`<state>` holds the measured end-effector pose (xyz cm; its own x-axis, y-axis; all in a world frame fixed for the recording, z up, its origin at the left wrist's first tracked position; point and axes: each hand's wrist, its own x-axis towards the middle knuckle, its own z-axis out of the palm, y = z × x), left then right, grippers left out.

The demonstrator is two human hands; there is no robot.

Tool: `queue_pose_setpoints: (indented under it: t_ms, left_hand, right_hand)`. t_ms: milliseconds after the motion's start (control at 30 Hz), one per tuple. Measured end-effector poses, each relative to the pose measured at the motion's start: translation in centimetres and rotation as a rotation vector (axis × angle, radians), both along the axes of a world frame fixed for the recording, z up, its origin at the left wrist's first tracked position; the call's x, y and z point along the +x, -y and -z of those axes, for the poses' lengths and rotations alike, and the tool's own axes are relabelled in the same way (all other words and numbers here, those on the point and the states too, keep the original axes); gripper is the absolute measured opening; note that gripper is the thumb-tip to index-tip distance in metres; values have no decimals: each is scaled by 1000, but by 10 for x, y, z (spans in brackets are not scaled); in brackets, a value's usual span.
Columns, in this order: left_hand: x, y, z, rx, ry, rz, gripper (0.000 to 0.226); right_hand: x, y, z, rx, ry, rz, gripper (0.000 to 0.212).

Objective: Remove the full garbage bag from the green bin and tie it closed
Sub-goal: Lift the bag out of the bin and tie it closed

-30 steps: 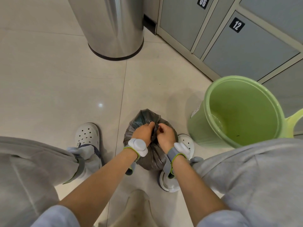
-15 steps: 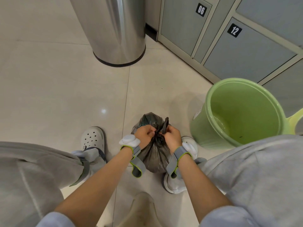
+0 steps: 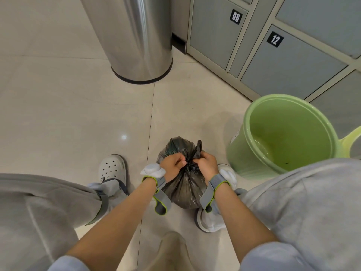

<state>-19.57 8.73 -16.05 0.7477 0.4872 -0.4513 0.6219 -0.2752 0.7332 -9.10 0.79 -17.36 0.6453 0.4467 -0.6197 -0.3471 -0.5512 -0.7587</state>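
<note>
The person crouched over a black garbage bag (image 3: pixel 183 190) that sat on the tiled floor (image 3: pixel 78 114) between their feet. Both hands were at its gathered neck. The left hand (image 3: pixel 172 167) had its fingers curled tight round a bunch of plastic on its side of the neck, and the right hand (image 3: pixel 207 165) pinched the other bunch, knuckles bent, with a twisted black tail of the bag sticking up just above its fingers. Between the two sets of fingertips the plastic was drawn into a small crumpled knot; whether it was fully pulled tight I could not tell. Below the fingers the bag bulged, full and rounded, resting against the person's right shoe (image 3: pixel 211 222).

The green bin (image 3: pixel 254 163) stood well to the right of the right hand's fingers, apart from the bag, its mouth tipped toward the person and its inside bare of any liner. Each wrist wore a grey strap edged in lime with a white puck on it. Far beyond the fingers stood a steel bin (image 3: pixel 136 36), and beside it grey lockers (image 3: pixel 289 69) numbered 06 and 12. A white clog (image 3: pixel 112 169) was planted left of the left hand.
</note>
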Motion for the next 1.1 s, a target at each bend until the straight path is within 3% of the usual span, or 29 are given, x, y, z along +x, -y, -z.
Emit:
queue_pose_setpoints:
  t_ms: [267, 600, 767, 900, 1000, 1100]
  left_hand:
    - [-7, -1, 4, -41, 35, 23, 16]
    - [-8, 6, 11, -126, 91, -293, 6]
    - [-6, 6, 8, -187, 44, -338, 21]
    - [-4, 12, 5, -169, 59, -424, 19]
    - [-4, 16, 0, -171, 111, -450, 2]
    - [-4, 18, -4, -199, 154, -488, 10]
  right_hand:
    - [-1, 1, 2, -38, -33, 6, 24]
    - [-3, 1, -3, 58, -107, -5, 26]
    - [-6, 3, -3, 73, -189, 48, 23]
    - [-6, 3, -1, 60, -233, 93, 31]
    - [-6, 4, -1, 65, -234, 96, 24]
    - [-6, 3, 2, 71, -216, 83, 28]
